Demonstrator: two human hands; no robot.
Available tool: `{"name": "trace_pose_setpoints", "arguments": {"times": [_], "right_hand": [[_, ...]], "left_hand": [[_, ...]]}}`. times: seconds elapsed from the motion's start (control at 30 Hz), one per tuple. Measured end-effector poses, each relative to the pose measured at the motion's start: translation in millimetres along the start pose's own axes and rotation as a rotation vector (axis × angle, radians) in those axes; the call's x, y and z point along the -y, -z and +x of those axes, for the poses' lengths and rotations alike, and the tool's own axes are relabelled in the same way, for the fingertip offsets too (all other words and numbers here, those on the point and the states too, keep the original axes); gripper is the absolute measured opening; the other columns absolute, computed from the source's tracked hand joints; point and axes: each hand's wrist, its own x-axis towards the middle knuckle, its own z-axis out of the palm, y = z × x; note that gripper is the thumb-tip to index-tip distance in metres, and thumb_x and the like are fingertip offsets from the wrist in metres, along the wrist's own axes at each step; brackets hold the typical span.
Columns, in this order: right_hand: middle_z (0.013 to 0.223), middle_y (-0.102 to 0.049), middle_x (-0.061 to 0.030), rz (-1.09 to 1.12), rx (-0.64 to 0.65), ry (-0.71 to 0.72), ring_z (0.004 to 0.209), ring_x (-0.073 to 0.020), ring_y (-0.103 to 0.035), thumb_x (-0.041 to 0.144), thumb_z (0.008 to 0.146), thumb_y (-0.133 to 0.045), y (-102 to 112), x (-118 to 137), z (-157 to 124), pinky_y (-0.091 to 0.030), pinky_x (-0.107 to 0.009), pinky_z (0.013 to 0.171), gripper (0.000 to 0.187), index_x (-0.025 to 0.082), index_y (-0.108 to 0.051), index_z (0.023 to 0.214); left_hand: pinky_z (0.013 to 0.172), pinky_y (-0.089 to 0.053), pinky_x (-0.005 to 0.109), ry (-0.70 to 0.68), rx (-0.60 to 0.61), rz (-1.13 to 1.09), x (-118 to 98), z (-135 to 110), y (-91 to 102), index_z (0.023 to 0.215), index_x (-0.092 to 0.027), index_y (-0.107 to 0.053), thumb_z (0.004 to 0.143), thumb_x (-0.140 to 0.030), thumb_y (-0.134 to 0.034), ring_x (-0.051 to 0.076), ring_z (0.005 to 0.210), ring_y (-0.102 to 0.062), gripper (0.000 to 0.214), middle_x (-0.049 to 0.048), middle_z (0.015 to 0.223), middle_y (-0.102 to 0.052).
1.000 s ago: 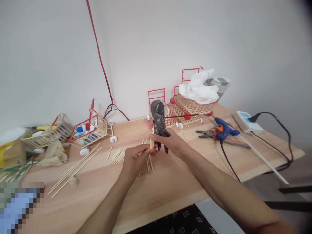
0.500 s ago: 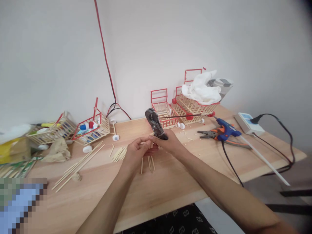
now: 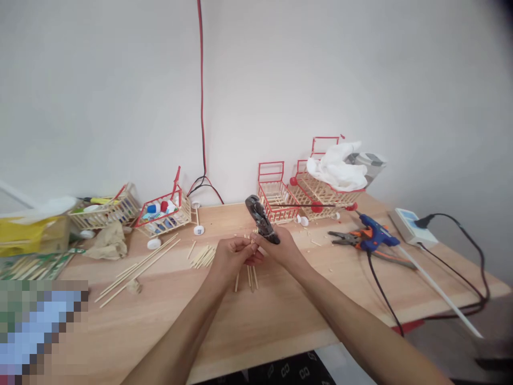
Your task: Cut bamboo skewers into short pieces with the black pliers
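Near the middle of the table, my two hands meet. My right hand (image 3: 280,247) is closed around a glossy black hand tool (image 3: 261,218) with a rounded end that points up and away; its working end is hidden by my fingers, so its kind cannot be told. My left hand (image 3: 236,252) pinches what looks like a thin wooden stick (image 3: 253,241) right beside the tool. Under the hands, several loose wooden sticks (image 3: 250,277) lie on the tabletop. A pile of short cut sticks (image 3: 203,256) is just left of my left hand.
Small stick-built carts (image 3: 164,216) with red trim stand along the wall, including a red-framed cart (image 3: 278,195). Long sticks (image 3: 138,270) lie left. On the right are a blue glue gun (image 3: 374,233), orange-handled pliers (image 3: 347,238) and a white power strip (image 3: 412,227) with cables.
The view has shifted, so the scene sits lower and farther right. My hands keep nearly the same hold on the tool and stick.
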Motion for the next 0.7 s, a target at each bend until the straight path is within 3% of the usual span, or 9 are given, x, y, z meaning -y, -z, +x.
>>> {"name": "trace_pose_setpoints", "arguments": {"times": [0.1, 0.23, 0.37, 0.47, 0.7], "right_hand": [[0.06, -0.048, 0.0022, -0.054, 0.023, 0.03, 0.058, -0.0124, -0.045, 0.043, 0.079, -0.053, 7.7, 5.4, 0.0, -0.034, -0.023, 0.054, 0.029, 0.018, -0.048, 0.064], [0.07, -0.052, 0.0001, -0.14, 0.125, 0.027, 0.066, -0.0146, -0.048, 0.047, 0.082, -0.049, 40.8, 15.7, -12.8, -0.038, -0.025, 0.061, 0.03, 0.018, -0.052, 0.076], [0.072, -0.057, -0.0029, -0.221, 0.353, -0.152, 0.069, -0.0172, -0.053, 0.057, 0.085, -0.042, 82.6, 18.6, -38.3, -0.039, -0.027, 0.062, 0.043, 0.017, -0.057, 0.085], [0.073, -0.058, -0.0041, -0.233, 0.488, -0.257, 0.07, -0.0173, -0.054, 0.062, 0.085, -0.037, 102.4, 20.0, -51.6, -0.04, -0.027, 0.062, 0.05, 0.017, -0.058, 0.088], [0.078, -0.058, -0.0046, -0.172, 0.586, -0.263, 0.071, -0.0155, -0.053, 0.064, 0.086, -0.031, 101.5, 27.1, -50.5, -0.041, -0.025, 0.06, 0.055, 0.017, -0.059, 0.096]], "left_hand": [[0.06, -0.053, 0.024, -0.013, 0.018, 0.008, -1.4, -2.1, 2.4, 0.072, -0.01, -0.068, 0.07, -0.039, -0.069, 0.014, 0.058, -0.065, 0.029, 0.0073, 0.065, -0.07], [0.065, -0.055, 0.027, -0.032, 0.009, -0.009, -6.8, -6.0, 6.4, 0.07, -0.01, -0.066, 0.072, -0.038, -0.068, 0.015, 0.062, -0.066, 0.028, 0.008, 0.069, -0.07], [0.065, -0.055, 0.028, -0.069, 0.0, -0.027, -14.7, -9.5, 8.1, 0.072, -0.011, -0.066, 0.072, -0.04, -0.067, 0.016, 0.062, -0.067, 0.029, 0.0081, 0.07, -0.071], [0.065, -0.055, 0.027, -0.068, 0.032, -0.017, -17.8, -11.2, 6.9, 0.074, -0.011, -0.067, 0.073, -0.04, -0.066, 0.016, 0.062, -0.067, 0.028, 0.0084, 0.071, -0.071], [0.062, -0.053, 0.025, -0.027, 0.123, 0.006, -17.7, -13.2, 1.6, 0.075, -0.011, -0.066, 0.072, -0.038, -0.068, 0.016, 0.062, -0.067, 0.026, 0.0082, 0.07, -0.071]]}}
